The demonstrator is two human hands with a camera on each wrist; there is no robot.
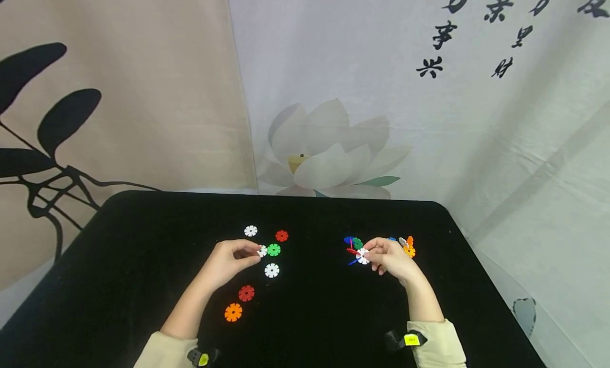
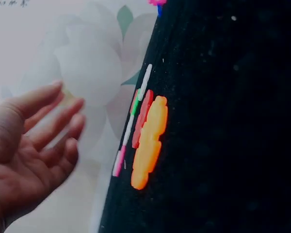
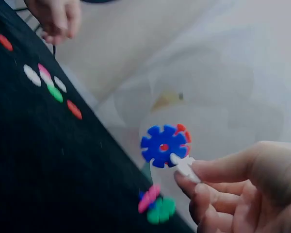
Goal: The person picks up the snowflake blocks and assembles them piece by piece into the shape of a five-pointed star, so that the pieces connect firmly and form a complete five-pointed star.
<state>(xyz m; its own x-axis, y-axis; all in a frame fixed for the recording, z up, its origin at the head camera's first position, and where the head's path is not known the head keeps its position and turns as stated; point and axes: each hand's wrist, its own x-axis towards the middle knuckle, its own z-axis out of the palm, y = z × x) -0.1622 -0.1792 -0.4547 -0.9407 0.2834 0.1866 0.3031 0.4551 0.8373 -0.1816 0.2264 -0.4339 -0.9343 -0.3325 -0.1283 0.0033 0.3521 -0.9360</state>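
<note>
My right hand pinches a white notched plastic disc between thumb and fingers. A blue notched disc touches its edge, and a red disc shows partly behind the blue one. Below them on the table is a cluster with a pink disc and a green disc. My left hand hovers over the table with fingers apart and nothing between them. In the head view its fingertips overlap a white disc beside a green disc.
Around the left hand lie another white disc, a red disc, a nearer white disc, a second red disc and an orange disc. Orange pieces lie behind the right hand. A printed curtain hangs beyond the black table.
</note>
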